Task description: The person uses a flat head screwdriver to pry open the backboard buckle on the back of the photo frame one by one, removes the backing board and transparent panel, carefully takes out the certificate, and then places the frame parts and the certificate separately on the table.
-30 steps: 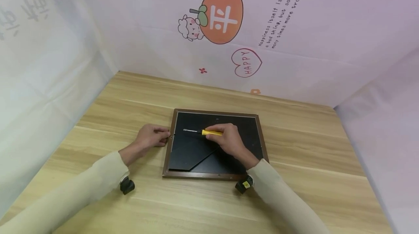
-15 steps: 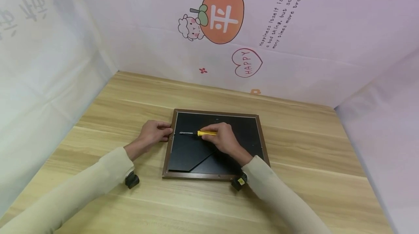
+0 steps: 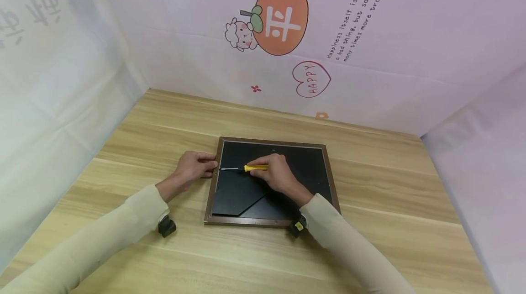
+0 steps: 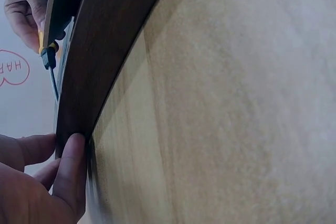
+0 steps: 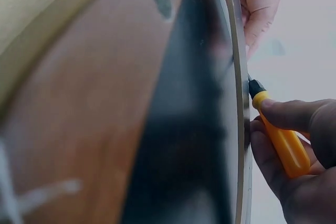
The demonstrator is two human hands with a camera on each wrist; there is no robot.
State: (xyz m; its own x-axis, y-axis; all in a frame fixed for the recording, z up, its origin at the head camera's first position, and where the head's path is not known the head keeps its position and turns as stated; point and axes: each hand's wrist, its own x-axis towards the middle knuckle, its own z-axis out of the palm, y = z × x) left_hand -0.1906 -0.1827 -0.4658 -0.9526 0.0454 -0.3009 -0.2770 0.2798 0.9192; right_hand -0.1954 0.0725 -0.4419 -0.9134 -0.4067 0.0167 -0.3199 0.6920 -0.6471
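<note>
A picture frame (image 3: 209, 200) with a brown border lies face down on the table, its black backing board (image 3: 246, 148) and black stand flap (image 3: 238, 193) upward. My left hand (image 3: 192, 168) holds the frame's left border, fingers on its top and outer side in the left wrist view. My right hand (image 3: 275, 173) pinches the yellow handle of a flathead screwdriver (image 3: 255, 167) between thumb and fingers, as the right wrist view also shows. Its metal shaft points left, with the tip at the inner edge of the left border near a small dark fastener; whether they touch cannot be seen.
The wood-grain table (image 3: 164, 116) extends around the frame on every side. White printed cloth (image 3: 185, 56) hangs behind it and at both sides. Each wrist wears a small black camera (image 3: 166, 226).
My right hand has moved the screwdriver left and slightly down, bringing its tip to the left border. My left hand shifted slightly right onto the border early on. The frame stays almost in place.
</note>
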